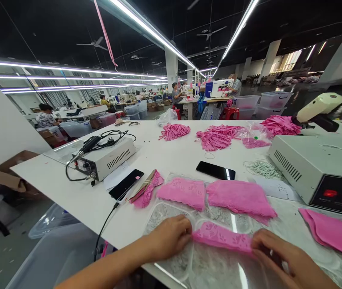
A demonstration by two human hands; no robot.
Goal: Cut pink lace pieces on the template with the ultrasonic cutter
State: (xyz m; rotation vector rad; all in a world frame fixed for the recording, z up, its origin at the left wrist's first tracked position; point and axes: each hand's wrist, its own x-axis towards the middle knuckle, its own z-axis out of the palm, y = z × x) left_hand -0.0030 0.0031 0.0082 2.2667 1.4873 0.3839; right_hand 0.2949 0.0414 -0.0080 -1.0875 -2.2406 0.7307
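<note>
Pink lace strip (222, 237) spans between the left hand (171, 237) and right hand (283, 255), which pinch its 2 ends over a clear plastic tray (223, 267). Darker leaf motifs pattern it. Just beyond the grip lie 2 pink lace stacks (183, 192). Both pinched ends are hidden.

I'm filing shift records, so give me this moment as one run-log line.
left hand: holds left end of pink lace strip | right hand: holds its right end | beyond: left pink lace, right pink lace
</note>
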